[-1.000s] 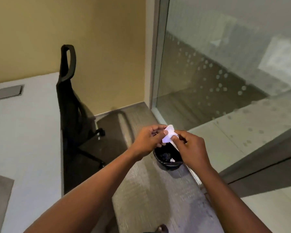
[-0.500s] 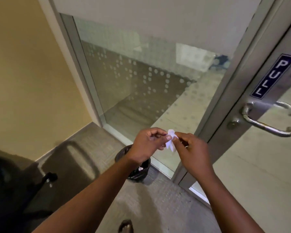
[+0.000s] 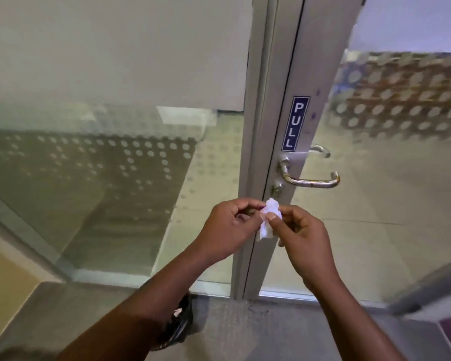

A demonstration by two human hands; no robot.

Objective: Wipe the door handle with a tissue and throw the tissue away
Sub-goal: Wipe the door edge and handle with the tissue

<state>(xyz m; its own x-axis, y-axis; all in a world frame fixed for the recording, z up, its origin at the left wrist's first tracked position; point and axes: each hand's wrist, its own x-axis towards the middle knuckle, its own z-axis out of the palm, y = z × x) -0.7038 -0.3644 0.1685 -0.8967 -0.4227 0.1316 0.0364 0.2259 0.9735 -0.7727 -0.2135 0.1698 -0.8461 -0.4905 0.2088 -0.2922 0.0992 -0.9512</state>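
Note:
A small crumpled white tissue [image 3: 268,220] is pinched between the fingertips of my left hand [image 3: 232,225] and my right hand [image 3: 301,230], held in front of the door frame. The metal lever door handle [image 3: 310,181] juts out to the right on the glass door, a short way above and to the right of the tissue, below a blue PULL sticker [image 3: 295,123]. A keyhole cylinder [image 3: 277,188] sits just above the tissue. A black bin [image 3: 179,327] with a dark liner stands on the floor, mostly hidden behind my left forearm.
A fixed glass panel [image 3: 115,165] with a dotted frosted band fills the left. The grey door frame [image 3: 258,126] runs vertically through the middle. A beige wall [image 3: 0,295] stands at lower left. Grey carpet [image 3: 245,334] covers the floor.
The view has swung right from the chair and bin to face the door squarely. The handle has come to the centre. Both hands stay pinched on the tissue throughout.

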